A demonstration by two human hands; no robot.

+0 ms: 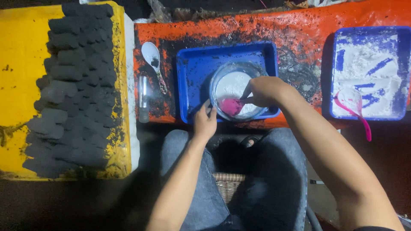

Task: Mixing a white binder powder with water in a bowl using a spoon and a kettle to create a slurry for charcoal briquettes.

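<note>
Sitting over the orange bench [299, 30], we've got our right hand [263, 92] down in the clear glass bowl [234, 90], fingers pinched tight around the handle of a pink scoop [232, 106]. The scoop's head is buried in the white powder at the near side of the bowl. Our left hand [205, 122] is on the bowl's near-left rim, fingers curled against the glass, thumb and fingers loosely hooked on it rather than closed all the way.

The bowl itself sits inside a blue tray [192, 72] that's speckled with black crumbs, right in the middle of the bench.

Off to the right, well apart, there's a second blue tray [402, 72] smeared with white powder, with another pink scoop [355, 109] lying in it, handle poking over the near edge. Left of the middle tray we see a white spoon [152, 57] and a small metal tube [144, 96] lying on the dirty orange surface. Further left, a yellow board [21, 85] carries rows of dark charcoal-looking blocks [75, 90]. Our jeans-covered knees [278, 171] are at the bottom, a woven basket [229, 184] between them.
</note>
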